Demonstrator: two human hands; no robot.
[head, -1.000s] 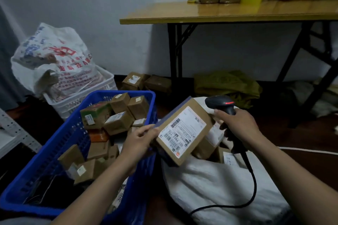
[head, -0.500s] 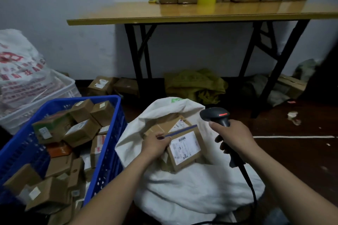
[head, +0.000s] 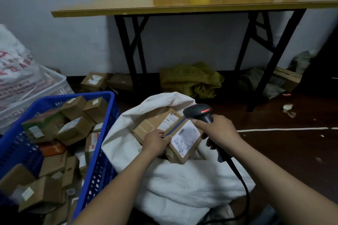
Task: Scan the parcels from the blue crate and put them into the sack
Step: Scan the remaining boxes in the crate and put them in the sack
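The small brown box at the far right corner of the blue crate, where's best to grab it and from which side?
Come from above: the small brown box lies on top of the pile, top face exposed. Probably pinch its near and far faces, since the wall of the blue crate crowds its right and another box its left.

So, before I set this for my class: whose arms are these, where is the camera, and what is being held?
There is no machine here: a person wears one wide-angle camera on the head, looking down at their own bare arms. The left hand holds a flat brown cardboard parcel with a white label over the open white cloth sack, which has other boxes in it. The right hand grips a black handheld scanner with a cable. Left of the sack stands a blue plastic crate full of small cardboard boxes.
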